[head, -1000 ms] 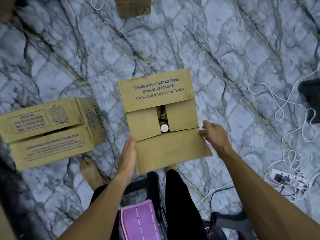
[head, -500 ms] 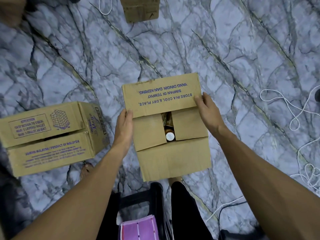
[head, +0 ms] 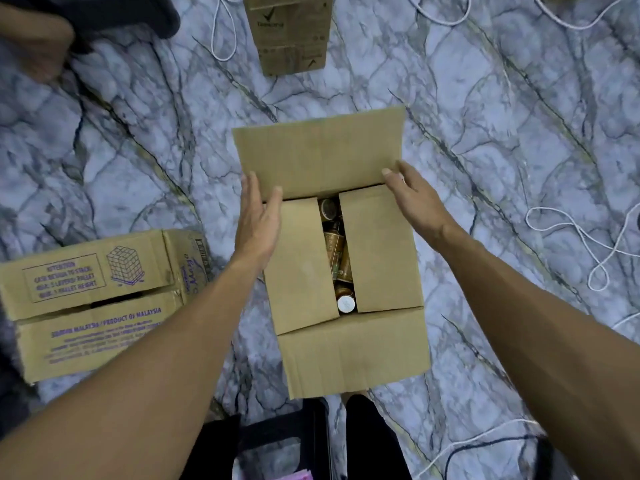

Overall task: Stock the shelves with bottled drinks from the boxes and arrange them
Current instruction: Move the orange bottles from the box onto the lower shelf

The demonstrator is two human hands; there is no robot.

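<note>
A brown cardboard box (head: pixel 356 355) stands on the marble-patterned floor in front of me. Its far flap (head: pixel 318 154) is folded back and up, and its near flap lies open toward me. The two inner side flaps still cover most of the opening. Through the gap between them I see several amber bottles (head: pixel 337 251), one with a white cap (head: pixel 346 303). My left hand (head: pixel 258 223) rests with straight fingers at the left edge where the far flap meets the left inner flap. My right hand (head: pixel 415 199) touches the far flap's right corner, fingers extended.
A second, closed cardboard box (head: pixel 93 299) with purple print lies at the left. A third small box (head: pixel 291 32) stands at the top centre. White cords (head: pixel 571 233) loop over the floor at right. A black stool (head: pixel 284 438) and my legs are below.
The far flap, which lay closed with its print facing up, has swung open and away. Both hands moved forward along the box sides to its far edge.
</note>
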